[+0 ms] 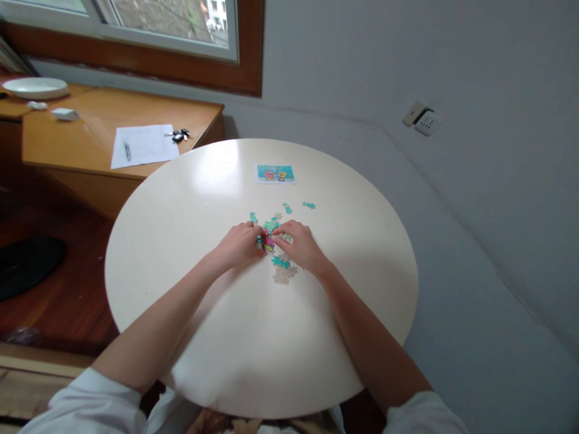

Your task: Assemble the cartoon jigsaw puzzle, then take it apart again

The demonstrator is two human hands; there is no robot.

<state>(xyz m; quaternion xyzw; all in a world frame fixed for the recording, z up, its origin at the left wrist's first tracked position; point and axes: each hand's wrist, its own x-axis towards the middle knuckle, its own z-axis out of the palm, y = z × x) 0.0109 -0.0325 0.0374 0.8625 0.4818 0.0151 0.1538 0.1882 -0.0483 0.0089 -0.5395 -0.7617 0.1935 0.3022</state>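
Note:
A small heap of jigsaw puzzle pieces [271, 226], teal, pink and yellow, lies between my two hands on the round white table [181, 199]. My left hand [242, 243] is closed at the heap's left side, its fingers curled on puzzle pieces. From the right my right hand [299, 244] reaches in, thumb and forefinger pinched at a puzzle piece by the pink ones; the fingers partly hide it. Nearer to me are a teal piece [281, 261] and grey pieces turned face down [282, 276]. Loose teal pieces [309, 205] lie beyond the heap.
A small picture card [275, 174] with cartoon figures lies toward the table's far edge. Behind on the left, a wooden desk [154, 105] bears a paper sheet [143, 146], a pen [127, 150], keys [180, 135] and a white dish [36, 88]. A wall stands close on the right.

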